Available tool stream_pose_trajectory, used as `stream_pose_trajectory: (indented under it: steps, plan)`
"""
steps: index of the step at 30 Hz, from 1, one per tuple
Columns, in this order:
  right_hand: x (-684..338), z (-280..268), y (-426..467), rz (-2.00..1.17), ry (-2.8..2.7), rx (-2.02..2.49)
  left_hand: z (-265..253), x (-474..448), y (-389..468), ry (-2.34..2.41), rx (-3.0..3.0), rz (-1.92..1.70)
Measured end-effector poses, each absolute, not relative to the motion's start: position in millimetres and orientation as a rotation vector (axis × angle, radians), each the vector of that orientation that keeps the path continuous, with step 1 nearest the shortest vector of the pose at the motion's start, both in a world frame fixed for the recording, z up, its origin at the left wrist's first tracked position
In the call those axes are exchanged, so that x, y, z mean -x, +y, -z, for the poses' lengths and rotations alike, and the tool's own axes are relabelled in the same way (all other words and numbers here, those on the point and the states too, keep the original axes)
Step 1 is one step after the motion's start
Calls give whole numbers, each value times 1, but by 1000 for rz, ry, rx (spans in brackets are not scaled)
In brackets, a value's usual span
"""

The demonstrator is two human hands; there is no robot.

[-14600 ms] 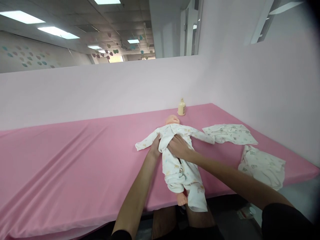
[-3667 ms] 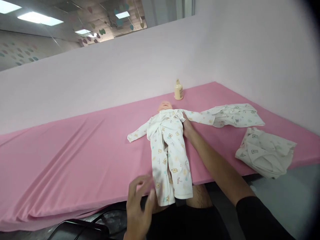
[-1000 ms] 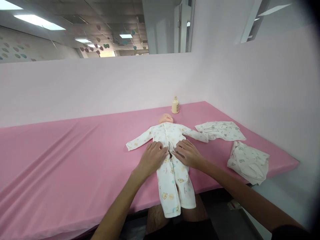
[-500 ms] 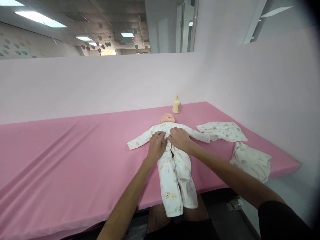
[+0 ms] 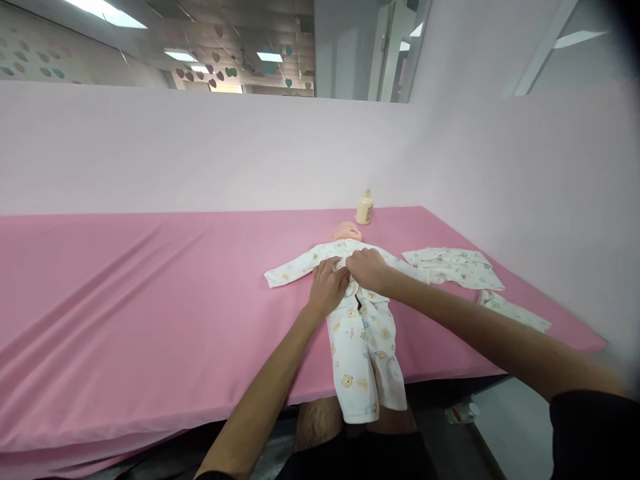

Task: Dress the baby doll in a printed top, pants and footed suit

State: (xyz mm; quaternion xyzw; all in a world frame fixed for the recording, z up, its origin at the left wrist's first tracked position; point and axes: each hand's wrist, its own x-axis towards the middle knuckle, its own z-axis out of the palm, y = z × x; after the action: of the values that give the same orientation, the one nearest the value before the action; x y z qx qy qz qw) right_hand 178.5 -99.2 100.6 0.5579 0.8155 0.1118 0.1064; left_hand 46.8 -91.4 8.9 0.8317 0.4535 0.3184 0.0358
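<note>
A baby doll (image 5: 347,231) lies on its back on the pink-covered table, dressed in a white printed baby outfit (image 5: 353,360). Its sleeves spread to both sides and its legs hang over the front edge. At the chest, my left hand (image 5: 329,285) has its fingers closed on the front of the outfit. My right hand (image 5: 369,270) pinches the cloth right beside it. Between the fingers, the exact bit of cloth is hidden. Below my hands the front shows a small dark gap.
A cream pump bottle (image 5: 365,208) stands behind the doll's head. Folded printed clothes (image 5: 453,267) lie to the right, with another folded white cloth (image 5: 515,311) partly behind my right arm. The pink sheet (image 5: 150,320) covers the table, which meets white walls at back and right.
The view has shifted a little, so the scene sits slightly further right. Both hands stay at the outfit's chest, the right one still pinching, with little other movement.
</note>
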Motion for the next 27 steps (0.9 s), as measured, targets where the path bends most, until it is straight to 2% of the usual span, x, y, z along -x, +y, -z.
stream_pose_trajectory:
  steps: [11,13,18,21,24,27]
  plan:
    - [-190,-101,-75,-144,2346,-1762,-6,-49,-90,1377,-2540,-1003]
    - [-200,-104,-72,68,2403,-1840,-6,-49,-90,1350,-2516,-1026]
    - [-229,-112,-75,956,2606,-1885,-9,-53,-90,1325,-2478,-1101]
    - [-235,-107,-78,1208,2646,-1859,-12,-57,-87,1372,-2483,-1139]
    - [-237,-99,-78,1209,2674,-1860,-14,-60,-83,1391,-2486,-1167]
    - [-238,-93,-76,1032,2719,-1878,-12,-59,-82,1359,-2483,-1199]
